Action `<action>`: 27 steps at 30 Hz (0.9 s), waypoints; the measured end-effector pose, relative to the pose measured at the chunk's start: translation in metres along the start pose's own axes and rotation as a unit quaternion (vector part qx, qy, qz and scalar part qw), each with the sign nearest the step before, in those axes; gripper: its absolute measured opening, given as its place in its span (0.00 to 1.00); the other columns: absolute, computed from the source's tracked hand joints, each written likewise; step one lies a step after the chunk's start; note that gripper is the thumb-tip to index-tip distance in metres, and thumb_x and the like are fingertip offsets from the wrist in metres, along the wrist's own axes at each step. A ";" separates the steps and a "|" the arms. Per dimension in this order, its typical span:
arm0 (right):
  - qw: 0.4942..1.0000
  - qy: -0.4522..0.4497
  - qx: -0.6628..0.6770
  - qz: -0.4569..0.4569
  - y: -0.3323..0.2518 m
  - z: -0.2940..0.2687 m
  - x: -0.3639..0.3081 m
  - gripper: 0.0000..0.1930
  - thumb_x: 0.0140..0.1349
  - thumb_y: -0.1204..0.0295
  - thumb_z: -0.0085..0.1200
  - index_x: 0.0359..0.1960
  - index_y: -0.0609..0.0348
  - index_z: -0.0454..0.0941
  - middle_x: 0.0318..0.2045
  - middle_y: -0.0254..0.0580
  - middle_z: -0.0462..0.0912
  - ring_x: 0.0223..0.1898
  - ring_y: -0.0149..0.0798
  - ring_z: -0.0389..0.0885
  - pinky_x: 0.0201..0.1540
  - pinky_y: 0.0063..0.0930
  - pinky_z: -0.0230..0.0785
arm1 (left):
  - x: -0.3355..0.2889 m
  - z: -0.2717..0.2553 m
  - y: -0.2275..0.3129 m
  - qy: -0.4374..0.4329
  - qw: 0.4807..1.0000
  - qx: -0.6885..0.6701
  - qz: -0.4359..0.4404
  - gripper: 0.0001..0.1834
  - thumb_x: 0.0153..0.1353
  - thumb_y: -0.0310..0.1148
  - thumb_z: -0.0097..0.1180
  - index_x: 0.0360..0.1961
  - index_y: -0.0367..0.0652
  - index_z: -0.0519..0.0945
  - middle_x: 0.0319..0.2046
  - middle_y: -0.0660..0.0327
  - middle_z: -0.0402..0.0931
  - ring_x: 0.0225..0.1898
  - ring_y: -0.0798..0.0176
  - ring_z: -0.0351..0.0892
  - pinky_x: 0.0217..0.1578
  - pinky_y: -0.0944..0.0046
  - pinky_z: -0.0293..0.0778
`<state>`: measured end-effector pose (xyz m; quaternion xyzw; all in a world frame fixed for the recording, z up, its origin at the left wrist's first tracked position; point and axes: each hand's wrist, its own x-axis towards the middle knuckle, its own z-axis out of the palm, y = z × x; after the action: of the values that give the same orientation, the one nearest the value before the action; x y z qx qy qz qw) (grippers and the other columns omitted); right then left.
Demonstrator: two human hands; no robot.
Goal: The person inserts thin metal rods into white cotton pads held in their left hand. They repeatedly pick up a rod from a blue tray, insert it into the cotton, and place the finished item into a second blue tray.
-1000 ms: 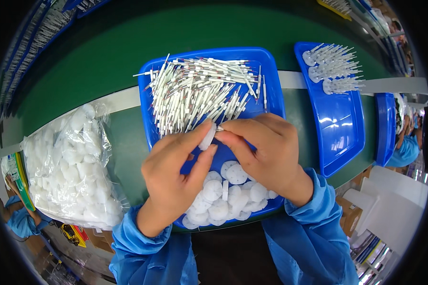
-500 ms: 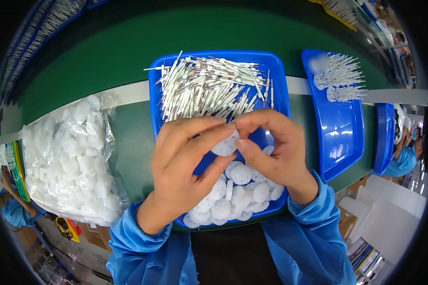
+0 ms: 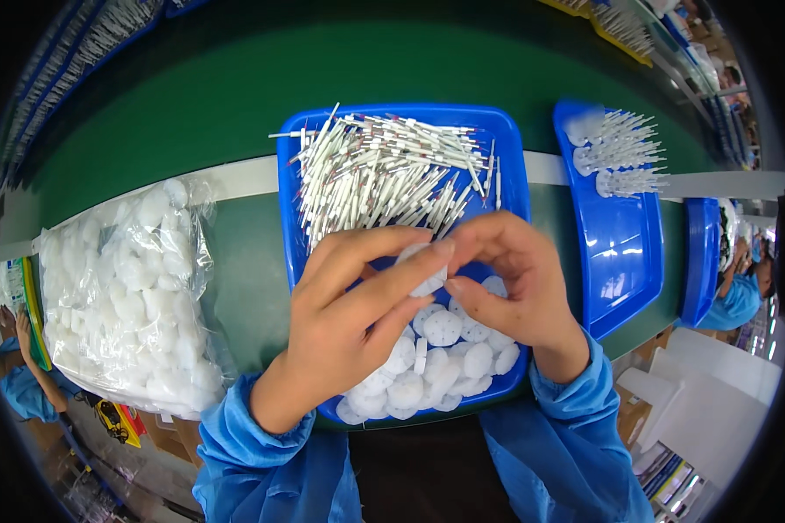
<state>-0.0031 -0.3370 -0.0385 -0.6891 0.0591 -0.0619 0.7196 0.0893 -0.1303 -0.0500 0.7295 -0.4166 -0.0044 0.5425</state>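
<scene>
A small round white plastic disc (image 3: 432, 281) is held between the fingers and thumb of my left hand (image 3: 344, 314). At its right edge, my right hand (image 3: 523, 283) has its thumb and forefinger bent close together. Whatever they pinch is hidden behind the left fingertips. Both hands are over a blue tray (image 3: 516, 144). In its far part lies a heap of thin white sticks (image 3: 384, 174), some with dark reddish ends. Under and nearer than my hands is a pile of similar white discs (image 3: 445, 328) with small holes.
Left of the tray lies a clear plastic bag (image 3: 135, 288) full of white discs. On the right, a second blue tray (image 3: 619, 261) carries discs with sticks standing in them (image 3: 628, 152). Other people's blue sleeves (image 3: 30, 392) show at the left and right edges.
The disc has turned between my fingers, and the left forefinger now crosses its face. Both hands appear slightly lower in view, as does the tray.
</scene>
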 end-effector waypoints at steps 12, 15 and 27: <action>0.743 0.085 -0.654 -0.112 -0.002 -0.032 0.054 0.07 0.59 0.68 0.71 0.31 0.54 0.86 0.28 0.38 0.89 0.33 0.46 0.88 0.45 0.46 0.75 | -0.007 -0.009 -0.005 0.059 0.960 -0.196 -0.193 0.15 0.73 0.22 0.66 0.60 0.37 0.90 0.54 0.54 0.85 0.43 0.66 0.87 0.39 0.71 0.81; 0.793 0.084 -0.603 -0.025 -0.017 -0.031 0.047 0.05 0.57 0.72 0.70 0.31 0.56 0.86 0.24 0.38 0.86 0.28 0.45 0.87 0.40 0.41 0.77 | -0.007 -0.005 -0.004 0.060 0.958 -0.202 -0.196 0.18 0.73 0.20 0.65 0.62 0.38 0.88 0.54 0.55 0.88 0.44 0.68 0.88 0.37 0.72 0.81; 0.985 -0.060 -0.129 -0.100 -0.013 -0.012 0.016 0.09 0.63 0.84 0.69 0.43 0.63 0.89 0.40 0.44 0.94 0.43 0.35 0.95 0.48 0.27 0.86 | -0.011 0.002 -0.009 0.043 0.959 -0.199 -0.198 0.18 0.71 0.19 0.66 0.61 0.38 0.87 0.52 0.54 0.92 0.48 0.67 0.90 0.42 0.69 0.83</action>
<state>0.0107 -0.3516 -0.0260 -0.7808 -0.0458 -0.0838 0.6174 0.0871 -0.1244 -0.0624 0.6740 -0.2305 -0.1629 0.6826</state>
